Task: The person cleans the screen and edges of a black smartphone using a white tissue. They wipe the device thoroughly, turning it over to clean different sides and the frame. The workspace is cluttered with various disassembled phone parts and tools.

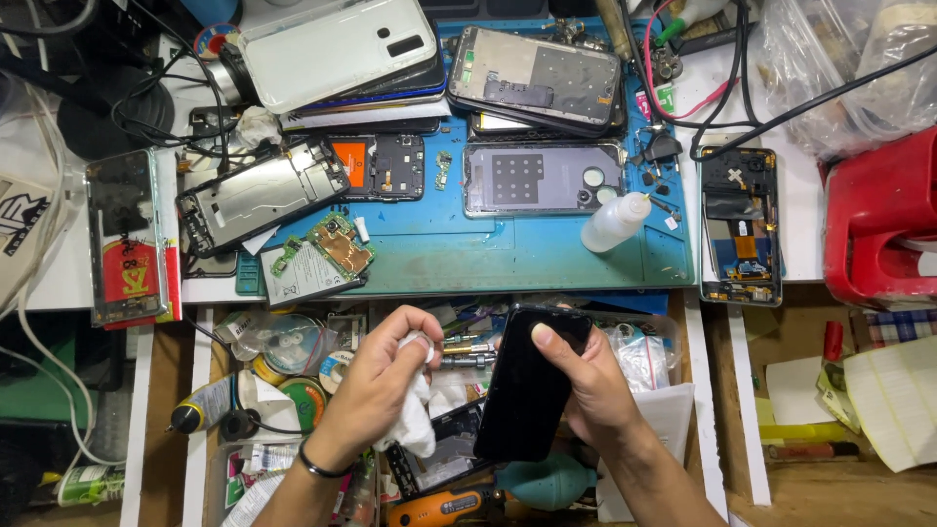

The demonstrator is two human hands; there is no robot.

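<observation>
The phone (pixel 532 385) sits right of the cloth (pixel 418 410), above an open drawer (pixel 683 410).

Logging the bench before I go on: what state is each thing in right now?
Black glossy phone: held upright in right hand.
White crumpled cloth: gripped in left hand.
Small white plastic squeeze bottle: capped, lying on its side on the blue work mat.
Grey phone frame: opened.
</observation>
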